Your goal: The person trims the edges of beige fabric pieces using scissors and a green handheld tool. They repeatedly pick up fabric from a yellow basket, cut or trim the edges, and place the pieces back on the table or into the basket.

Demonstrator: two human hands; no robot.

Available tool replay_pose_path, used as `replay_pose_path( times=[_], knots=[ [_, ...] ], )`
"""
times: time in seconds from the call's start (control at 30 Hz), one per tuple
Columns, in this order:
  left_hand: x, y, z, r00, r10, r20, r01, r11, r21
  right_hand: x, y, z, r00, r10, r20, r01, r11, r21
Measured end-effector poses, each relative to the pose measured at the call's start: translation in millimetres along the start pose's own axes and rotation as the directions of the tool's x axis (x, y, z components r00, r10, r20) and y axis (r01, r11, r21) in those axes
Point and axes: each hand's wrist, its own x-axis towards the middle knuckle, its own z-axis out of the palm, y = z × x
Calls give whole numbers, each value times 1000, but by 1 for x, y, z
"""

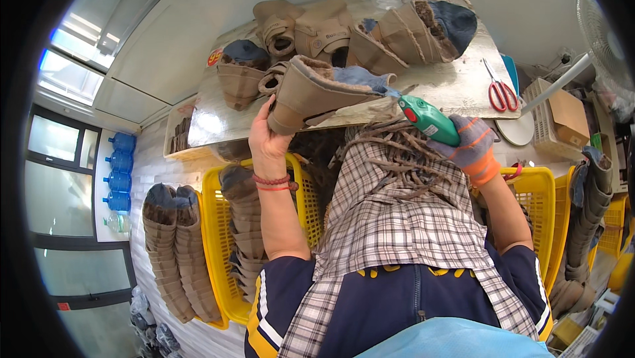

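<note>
My bare left hand grips a brown boot upper with fleecy lining and a blue-grey inner edge, held out over the table's near edge. In my right hand, which wears a grey and orange glove, is a green electric cutter with a red button. Its tip meets, or nearly meets, the right end of the upper's blue-grey edge; exact contact is hard to see. Trimmed brown strips lie heaped on the checked apron across my lap.
More boot uppers lie across the worn table. Red-handled scissors rest at its right end. Yellow crates flank me, with stacked uppers at the left. A fan stands far right; blue water bottles line the left wall.
</note>
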Motion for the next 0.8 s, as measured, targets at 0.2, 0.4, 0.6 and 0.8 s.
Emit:
replay_pose_path(
  times=[0.2,0.4,0.6,0.8],
  knots=[
    [6,-18,4,998,-64,15,65,997,-28,-12,8,9,998,29,59,-31,999,39],
    [9,-34,11,997,-51,-64,48,998,-43,-14,8,10,999,21,47,-25,995,92],
    [12,-46,10,994,-88,-66,87,996,-22,-7,5,9,997,1,76,-13,989,147],
    [9,-72,23,999,54,6,-55,987,153,-1,-7,6,999,36,1,-35,979,201]
  ],
)
